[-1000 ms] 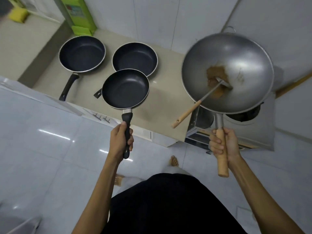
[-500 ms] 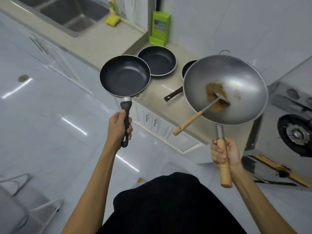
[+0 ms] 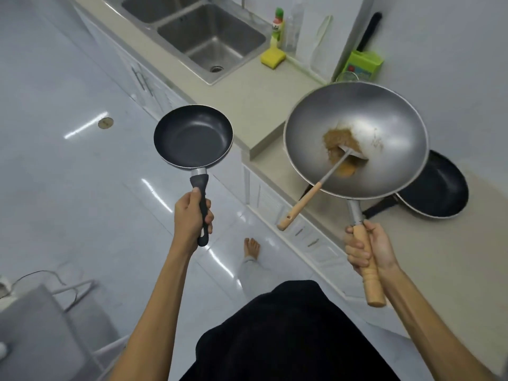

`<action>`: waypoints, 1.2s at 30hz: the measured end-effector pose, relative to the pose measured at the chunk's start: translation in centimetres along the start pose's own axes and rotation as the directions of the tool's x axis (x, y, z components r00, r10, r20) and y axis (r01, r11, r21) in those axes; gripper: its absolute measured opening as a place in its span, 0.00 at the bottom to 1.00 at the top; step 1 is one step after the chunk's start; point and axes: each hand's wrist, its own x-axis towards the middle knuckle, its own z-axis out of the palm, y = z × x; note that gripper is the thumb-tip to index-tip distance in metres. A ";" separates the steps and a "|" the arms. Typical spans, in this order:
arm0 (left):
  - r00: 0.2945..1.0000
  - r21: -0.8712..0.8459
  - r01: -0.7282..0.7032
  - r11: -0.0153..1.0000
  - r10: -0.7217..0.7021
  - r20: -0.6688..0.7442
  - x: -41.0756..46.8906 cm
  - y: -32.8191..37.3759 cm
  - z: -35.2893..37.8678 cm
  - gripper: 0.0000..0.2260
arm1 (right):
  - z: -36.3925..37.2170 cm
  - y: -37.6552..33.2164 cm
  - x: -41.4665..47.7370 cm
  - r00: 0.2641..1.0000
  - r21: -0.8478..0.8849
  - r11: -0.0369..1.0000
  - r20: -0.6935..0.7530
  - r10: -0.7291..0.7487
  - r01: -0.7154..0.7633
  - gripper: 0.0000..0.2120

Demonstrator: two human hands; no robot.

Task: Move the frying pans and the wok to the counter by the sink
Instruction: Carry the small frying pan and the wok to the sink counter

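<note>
Ahead and between our pans lies the counter (image 3: 247,89); our left hand (image 3: 192,215) grips the small pan (image 3: 192,137), our right hand (image 3: 368,248) the wok (image 3: 384,125).

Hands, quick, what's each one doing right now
Left hand: closed around the handle of the small black frying pan.
Right hand: closed around the wooden handle of the wok.

frying pans: 2 (image 3: 192,138) (image 3: 437,188) | wok: 1 (image 3: 384,125) | spatula: 1 (image 3: 310,196) | sink basins: 2 (image 3: 239,50) (image 3: 148,8) | sponge: 1 (image 3: 273,58)
</note>
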 end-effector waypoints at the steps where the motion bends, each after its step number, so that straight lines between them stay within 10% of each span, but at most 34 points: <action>1: 1.000 -0.003 0.014 1.000 -0.014 -0.015 1.7 0.7 -0.9 0.15 | 2.0 -0.3 1.8 1.000 -0.011 1.000 -0.002 0.010 -0.010 0.17; 36: 0.962 -0.039 0.149 0.988 -0.154 -0.225 68.4 23.9 -44.1 0.16 | 74.5 4.2 59.0 0.961 -0.214 0.945 0.070 0.267 -0.247 0.20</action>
